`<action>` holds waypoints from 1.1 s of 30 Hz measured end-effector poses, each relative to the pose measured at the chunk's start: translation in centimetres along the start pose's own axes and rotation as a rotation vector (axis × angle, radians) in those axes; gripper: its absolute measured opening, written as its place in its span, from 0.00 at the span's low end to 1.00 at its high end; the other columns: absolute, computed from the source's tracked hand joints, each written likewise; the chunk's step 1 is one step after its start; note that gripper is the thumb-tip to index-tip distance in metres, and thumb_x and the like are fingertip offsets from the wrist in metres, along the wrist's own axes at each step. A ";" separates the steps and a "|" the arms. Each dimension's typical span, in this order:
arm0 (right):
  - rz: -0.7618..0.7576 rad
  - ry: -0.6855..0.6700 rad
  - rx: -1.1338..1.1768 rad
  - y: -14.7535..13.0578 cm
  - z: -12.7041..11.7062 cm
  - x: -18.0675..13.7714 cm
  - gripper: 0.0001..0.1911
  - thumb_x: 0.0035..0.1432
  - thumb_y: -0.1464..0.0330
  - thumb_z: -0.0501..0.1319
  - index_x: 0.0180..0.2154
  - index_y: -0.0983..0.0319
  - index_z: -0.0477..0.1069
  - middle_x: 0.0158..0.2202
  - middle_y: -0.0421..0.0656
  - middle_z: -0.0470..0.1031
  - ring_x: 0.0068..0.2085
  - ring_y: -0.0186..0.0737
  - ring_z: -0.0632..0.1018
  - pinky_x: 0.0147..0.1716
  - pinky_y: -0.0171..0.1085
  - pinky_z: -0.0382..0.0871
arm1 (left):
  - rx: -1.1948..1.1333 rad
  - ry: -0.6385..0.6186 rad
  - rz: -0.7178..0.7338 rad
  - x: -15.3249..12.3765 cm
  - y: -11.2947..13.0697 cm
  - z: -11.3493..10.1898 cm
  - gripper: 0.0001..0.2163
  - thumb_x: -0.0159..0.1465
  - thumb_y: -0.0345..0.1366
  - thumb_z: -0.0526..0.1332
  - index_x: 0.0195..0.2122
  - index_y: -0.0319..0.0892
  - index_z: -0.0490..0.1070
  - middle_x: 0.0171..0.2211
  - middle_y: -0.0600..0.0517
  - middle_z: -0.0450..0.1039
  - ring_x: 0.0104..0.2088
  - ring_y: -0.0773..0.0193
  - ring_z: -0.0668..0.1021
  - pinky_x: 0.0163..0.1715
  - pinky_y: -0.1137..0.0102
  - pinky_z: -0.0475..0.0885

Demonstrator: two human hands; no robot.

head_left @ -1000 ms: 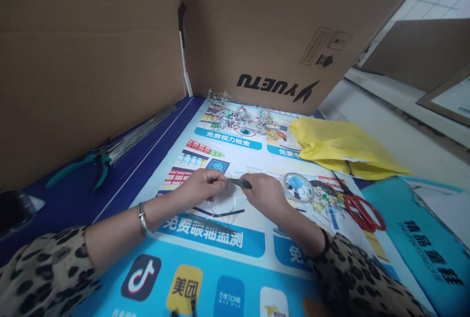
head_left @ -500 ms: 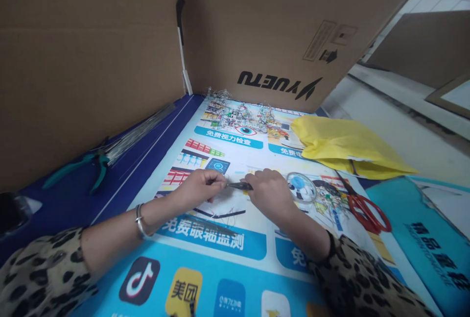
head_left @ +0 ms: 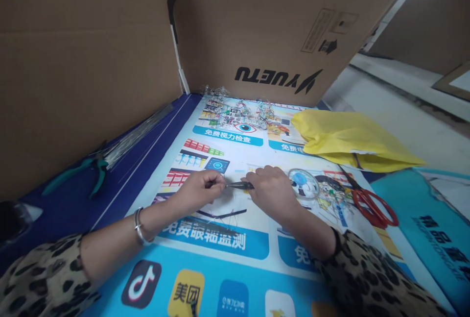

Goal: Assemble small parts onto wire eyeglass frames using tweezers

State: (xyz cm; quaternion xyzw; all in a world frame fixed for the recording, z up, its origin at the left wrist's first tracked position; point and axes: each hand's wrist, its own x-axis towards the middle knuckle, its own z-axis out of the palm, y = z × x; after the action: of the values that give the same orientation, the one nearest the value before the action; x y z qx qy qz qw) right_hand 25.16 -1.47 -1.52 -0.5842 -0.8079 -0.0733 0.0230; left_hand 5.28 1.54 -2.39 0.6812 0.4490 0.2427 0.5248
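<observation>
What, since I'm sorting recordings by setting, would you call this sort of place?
Probably a makeshift handwork space; whether in a home or workshop, I can't tell. Showing it: teal-handled metal pliers, a bundle of long silvery wires and a slim, dark, pointed tool in the right hand.

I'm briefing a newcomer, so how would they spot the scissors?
Find the yellow bag on the right. Just below it in view, right of the right hand, lie the scissors. Their red loops set them apart from the teal-handled pliers.
</observation>
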 end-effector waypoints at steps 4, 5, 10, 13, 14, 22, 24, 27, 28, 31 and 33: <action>0.021 -0.003 0.029 -0.1 0.2 0.2 0.09 0.56 0.67 0.54 0.33 0.59 0.72 0.31 0.44 0.73 0.36 0.42 0.70 0.35 0.38 0.52 | 0.033 -0.014 0.001 0.1 -0.1 0.0 0.06 0.54 0.36 0.56 0.25 0.39 0.66 0.18 0.58 0.61 0.18 0.72 0.67 0.20 0.76 0.62; 0.022 -0.003 0.030 -0.2 0.3 0.2 0.09 0.57 0.67 0.53 0.33 0.59 0.72 0.31 0.44 0.74 0.36 0.42 0.70 0.35 0.38 0.53 | 0.040 -0.017 0.005 0.1 -0.1 -0.1 0.06 0.55 0.36 0.56 0.25 0.39 0.65 0.18 0.58 0.61 0.18 0.72 0.67 0.20 0.76 0.62; 0.036 -0.015 0.043 -0.7 0.6 0.5 0.12 0.59 0.65 0.51 0.33 0.59 0.73 0.30 0.43 0.74 0.35 0.40 0.71 0.33 0.37 0.54 | 0.055 -0.022 0.024 0.1 -0.2 -0.1 0.05 0.54 0.34 0.56 0.24 0.40 0.65 0.16 0.59 0.60 0.17 0.73 0.65 0.19 0.77 0.60; 0.045 -0.035 0.051 -0.9 0.7 0.6 0.12 0.59 0.64 0.51 0.33 0.59 0.72 0.29 0.43 0.74 0.33 0.39 0.72 0.32 0.36 0.55 | 0.078 -0.012 0.041 0.1 -0.1 -0.1 0.05 0.54 0.34 0.55 0.23 0.40 0.65 0.16 0.59 0.59 0.17 0.73 0.64 0.19 0.77 0.59; 0.047 -0.041 0.054 -1.0 0.6 0.6 0.12 0.59 0.64 0.51 0.33 0.58 0.72 0.29 0.42 0.74 0.33 0.39 0.72 0.32 0.36 0.55 | 0.092 -0.007 0.050 0.0 -0.1 -0.1 0.05 0.54 0.34 0.55 0.23 0.40 0.65 0.16 0.59 0.59 0.18 0.73 0.64 0.19 0.77 0.59; 0.070 -0.077 0.084 -1.3 0.2 0.7 0.09 0.55 0.69 0.53 0.34 0.58 0.72 0.31 0.42 0.75 0.34 0.38 0.72 0.30 0.34 0.55 | 0.125 0.017 0.087 0.1 0.0 -0.2 0.06 0.54 0.33 0.54 0.25 0.40 0.68 0.20 0.57 0.62 0.20 0.73 0.65 0.21 0.76 0.60; 0.085 -0.087 0.085 -1.3 0.2 0.7 0.10 0.54 0.69 0.53 0.35 0.58 0.71 0.31 0.42 0.75 0.34 0.38 0.72 0.30 0.34 0.55 | 0.112 0.033 0.093 0.0 0.0 -0.2 0.05 0.53 0.34 0.54 0.25 0.39 0.68 0.19 0.57 0.62 0.20 0.72 0.65 0.21 0.76 0.60; 0.098 -0.096 0.076 -1.3 0.2 0.7 0.10 0.54 0.68 0.53 0.36 0.57 0.71 0.31 0.42 0.75 0.34 0.39 0.73 0.29 0.34 0.55 | 0.087 0.045 0.084 0.0 0.0 -0.2 0.05 0.53 0.34 0.55 0.24 0.39 0.67 0.19 0.57 0.62 0.20 0.72 0.66 0.21 0.76 0.61; 0.103 -0.098 0.073 -1.3 0.2 0.8 0.10 0.54 0.68 0.53 0.36 0.56 0.71 0.31 0.42 0.75 0.34 0.39 0.73 0.29 0.34 0.55 | 0.076 0.043 0.076 0.0 0.0 -0.2 0.05 0.53 0.34 0.55 0.24 0.39 0.67 0.19 0.57 0.62 0.19 0.72 0.66 0.21 0.76 0.61; 0.114 -0.099 0.074 -1.4 0.4 0.8 0.10 0.55 0.68 0.52 0.37 0.56 0.70 0.31 0.42 0.75 0.33 0.39 0.73 0.29 0.34 0.55 | 0.031 0.030 0.043 0.0 -0.1 -0.2 0.06 0.54 0.35 0.54 0.23 0.39 0.67 0.17 0.58 0.61 0.17 0.73 0.65 0.20 0.76 0.60; 0.109 -0.093 0.083 -1.5 0.5 0.9 0.10 0.55 0.68 0.52 0.36 0.56 0.70 0.31 0.41 0.75 0.33 0.39 0.73 0.29 0.34 0.54 | 0.016 0.018 0.024 -0.1 0.0 -0.2 0.07 0.54 0.35 0.54 0.21 0.39 0.65 0.15 0.59 0.60 0.16 0.73 0.65 0.19 0.76 0.60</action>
State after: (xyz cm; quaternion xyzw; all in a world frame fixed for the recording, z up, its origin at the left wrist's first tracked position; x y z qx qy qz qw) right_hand 23.48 -1.02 -2.04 -0.6288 -0.7773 -0.0110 0.0137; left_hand 5.05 1.57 -2.33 0.6887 0.4473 0.2516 0.5122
